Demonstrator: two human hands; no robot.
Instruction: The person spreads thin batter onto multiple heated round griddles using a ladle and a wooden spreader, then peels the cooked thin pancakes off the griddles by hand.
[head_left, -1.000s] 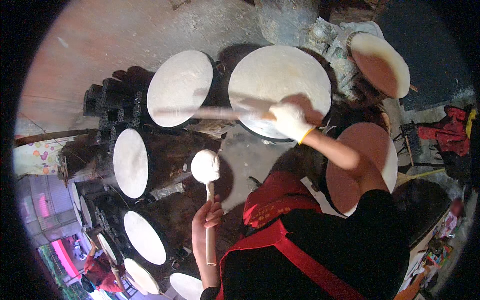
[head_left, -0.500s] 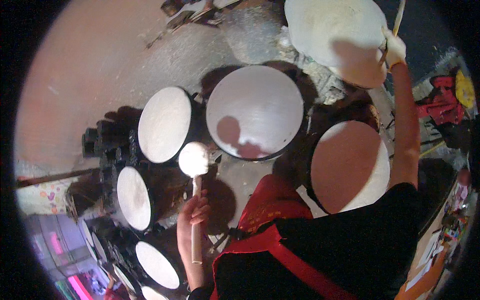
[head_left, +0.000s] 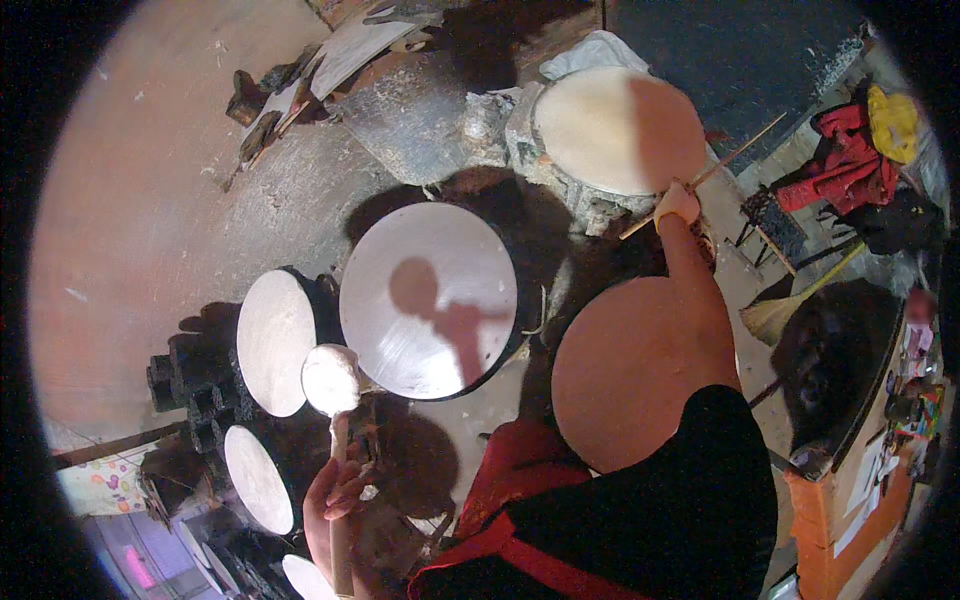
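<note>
My left hand (head_left: 335,487) is closed round the pale handle of a ladle (head_left: 330,380), whose round head is white with batter. The ladle head hangs between a griddle with a white batter sheet (head_left: 275,340) and a shiny grey round griddle (head_left: 430,320). At the far right my right hand (head_left: 677,206) grips a thin wooden stick (head_left: 738,150), slanting across the near edge of a large pale round flatbread (head_left: 585,130). That flatbread lies flat on a raised round base. Below my right arm sits another covered griddle (head_left: 615,370), partly hidden by the arm and sleeve.
More white-topped griddles (head_left: 258,480) curve away at lower left, beside dark stacked cylinders (head_left: 190,375). A broom (head_left: 775,318), red cloth (head_left: 850,165) and yellow cloth (head_left: 893,125) lie at right. An orange box (head_left: 835,510) stands at lower right.
The large flatbread, earlier draped by my right hand at the far right, now lies flat. My right hand has come lower and nearer with the stick. The view has shifted; the ladle stays in my left hand.
</note>
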